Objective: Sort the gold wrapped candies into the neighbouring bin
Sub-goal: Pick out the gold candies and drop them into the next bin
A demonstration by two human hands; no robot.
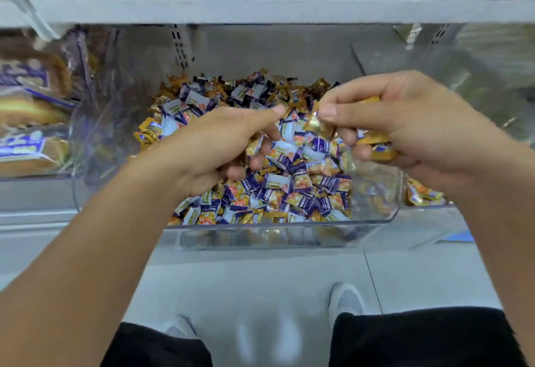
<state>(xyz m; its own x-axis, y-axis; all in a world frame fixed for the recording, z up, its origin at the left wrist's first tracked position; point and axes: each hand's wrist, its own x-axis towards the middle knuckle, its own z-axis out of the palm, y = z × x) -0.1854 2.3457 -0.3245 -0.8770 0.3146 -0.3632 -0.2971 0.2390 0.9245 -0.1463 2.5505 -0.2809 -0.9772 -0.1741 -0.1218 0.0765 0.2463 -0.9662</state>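
A clear plastic bin [278, 226] on the shelf holds a heap of wrapped candies [289, 187], purple-and-white ones mixed with gold ones. My left hand [214, 143] hovers over the heap, fingers curled down among the candies, and one candy sits at its fingertips. My right hand [405, 126] is above the bin's right side and grips several gold wrapped candies [376, 143] in its curled fingers. Its thumb and forefinger pinch another gold wrapper. To the right, a neighbouring bin [425, 195] shows a few gold candies.
A bin of packaged bread [29, 123] stands to the left. A grey shelf board [260, 9] runs overhead with another clear bin on it. Below are the floor, my white shoes [346, 300] and black trousers.
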